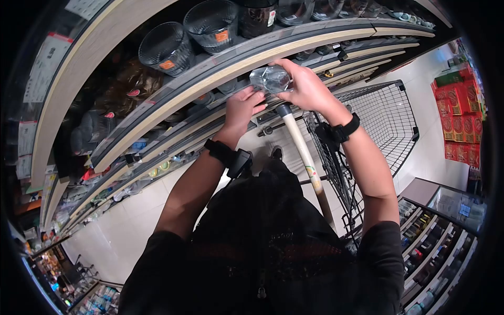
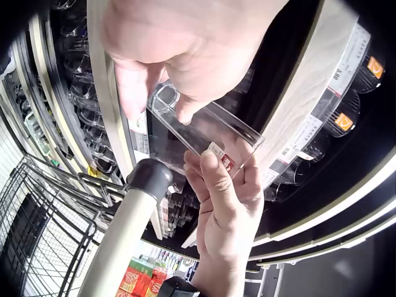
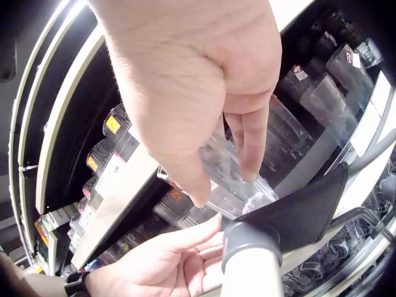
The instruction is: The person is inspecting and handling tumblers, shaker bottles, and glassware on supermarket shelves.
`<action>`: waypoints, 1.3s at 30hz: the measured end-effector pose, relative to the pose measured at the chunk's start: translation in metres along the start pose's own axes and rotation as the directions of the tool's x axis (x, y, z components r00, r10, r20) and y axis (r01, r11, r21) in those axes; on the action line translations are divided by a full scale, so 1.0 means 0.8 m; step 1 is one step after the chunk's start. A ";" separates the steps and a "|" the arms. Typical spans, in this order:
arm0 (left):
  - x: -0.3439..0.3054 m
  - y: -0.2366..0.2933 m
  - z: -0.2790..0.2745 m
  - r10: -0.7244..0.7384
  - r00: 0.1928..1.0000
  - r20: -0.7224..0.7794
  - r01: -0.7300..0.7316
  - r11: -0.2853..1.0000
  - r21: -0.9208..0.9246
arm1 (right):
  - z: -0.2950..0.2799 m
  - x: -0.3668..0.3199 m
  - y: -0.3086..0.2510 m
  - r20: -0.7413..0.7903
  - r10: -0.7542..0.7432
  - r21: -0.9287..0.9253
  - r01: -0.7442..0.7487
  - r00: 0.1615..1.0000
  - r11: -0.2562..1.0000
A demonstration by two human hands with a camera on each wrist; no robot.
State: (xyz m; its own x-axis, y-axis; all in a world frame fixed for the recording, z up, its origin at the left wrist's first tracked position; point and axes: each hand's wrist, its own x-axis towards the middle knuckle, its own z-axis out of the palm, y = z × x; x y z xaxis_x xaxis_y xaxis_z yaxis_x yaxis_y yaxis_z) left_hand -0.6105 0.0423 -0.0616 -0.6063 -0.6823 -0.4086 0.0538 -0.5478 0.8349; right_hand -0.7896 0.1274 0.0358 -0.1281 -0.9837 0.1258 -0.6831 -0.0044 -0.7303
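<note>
My right hand grips a clear, angular drinking glass in front of the shelves, with its thumb along one side. In the left wrist view the glass lies tilted, and a red and white label shows beside the right thumb. My left hand is beside the other end of the glass, its fingers loosely extended. From the right wrist, the left hand shows its palm, with the thumb tip close to the glass; its fingertips are partly hidden behind a dark end cap.
Just below the hands runs a cream cart handle, with the wire shopping cart to the right. Ribbed glass bowls line the upper shelf, whose wooden edge is close to the hands. Red packages are stacked at far right.
</note>
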 end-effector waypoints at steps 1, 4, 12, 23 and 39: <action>0.004 0.000 0.002 0.001 1.000 0.004 -0.001 1.000 -0.014 | 0.000 0.003 0.004 0.006 0.000 0.008 0.000 1.000 1.000; 0.015 -0.002 0.006 0.008 1.000 -0.003 -0.008 1.000 -0.025 | 0.001 0.014 0.024 0.039 -0.084 -0.023 0.085 0.996 0.996; 0.024 -0.002 0.013 0.045 0.999 -0.028 -0.046 0.999 -0.024 | 0.013 0.043 0.056 0.112 -0.084 -0.057 0.091 0.990 0.994; 0.020 -0.010 0.007 0.026 0.998 -0.058 -0.028 0.999 -0.038 | 0.027 0.108 0.056 0.391 0.091 -0.311 0.039 0.916 0.950; 0.014 -0.015 0.001 0.037 0.998 -0.043 -0.041 0.994 -0.102 | 0.030 0.132 0.047 0.393 0.102 -0.376 0.058 0.914 0.925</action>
State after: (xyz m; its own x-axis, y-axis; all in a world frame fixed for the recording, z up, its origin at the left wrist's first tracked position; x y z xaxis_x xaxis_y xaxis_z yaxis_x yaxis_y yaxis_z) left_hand -0.6187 0.0414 -0.0761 -0.5692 -0.7222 -0.3930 0.1595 -0.5659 0.8089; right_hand -0.8114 0.0189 0.0053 0.0957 -0.9699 -0.2240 -0.9094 0.0064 -0.4160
